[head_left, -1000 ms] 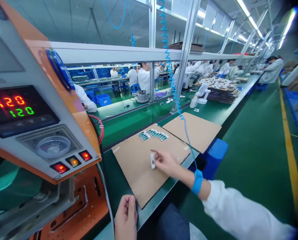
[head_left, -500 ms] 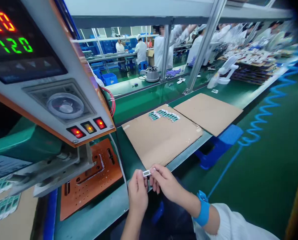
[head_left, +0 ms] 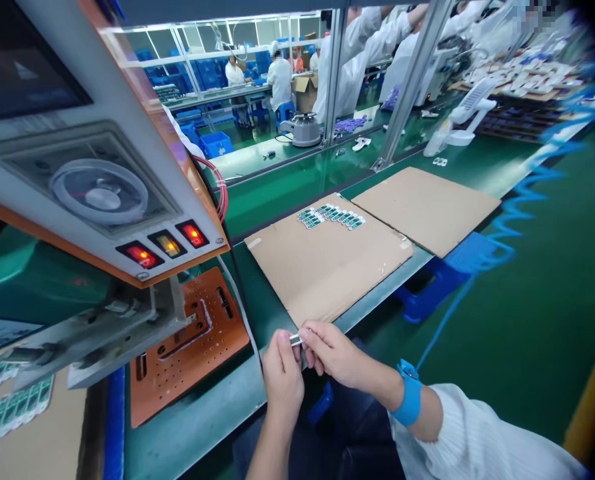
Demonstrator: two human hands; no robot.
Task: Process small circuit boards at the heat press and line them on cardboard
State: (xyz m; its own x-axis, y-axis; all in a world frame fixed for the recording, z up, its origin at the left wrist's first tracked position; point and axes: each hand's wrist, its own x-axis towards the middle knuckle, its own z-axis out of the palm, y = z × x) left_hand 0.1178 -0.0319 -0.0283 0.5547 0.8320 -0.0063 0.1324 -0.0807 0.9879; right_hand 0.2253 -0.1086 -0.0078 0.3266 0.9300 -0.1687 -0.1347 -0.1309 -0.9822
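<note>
Between my two hands, just off the table's near edge, is a small white-framed piece with a dark display window [head_left: 296, 340]. My left hand [head_left: 283, 370] pinches its left end between thumb and fingers. At the other end, my right hand [head_left: 330, 353] grips it, with a blue wrist strap [head_left: 408, 393] behind it on the wrist. Fingers cover both ends of the piece. Beyond my hands lies a cardboard sheet [head_left: 327, 267] with several small green boards [head_left: 334, 215] grouped near its far edge.
On the left stands a machine [head_left: 97, 180] with lit switches above an orange perforated plate [head_left: 187, 353]. More green boards [head_left: 17, 407] lie at the lower left. A second cardboard sheet [head_left: 422, 207], a white fan [head_left: 474, 110] and a coiled blue cord [head_left: 532, 193] are to the right.
My view has shifted, so the machine's number display is out of sight. Both hands still hold the small piece, which is turned slightly and more covered by fingers.
</note>
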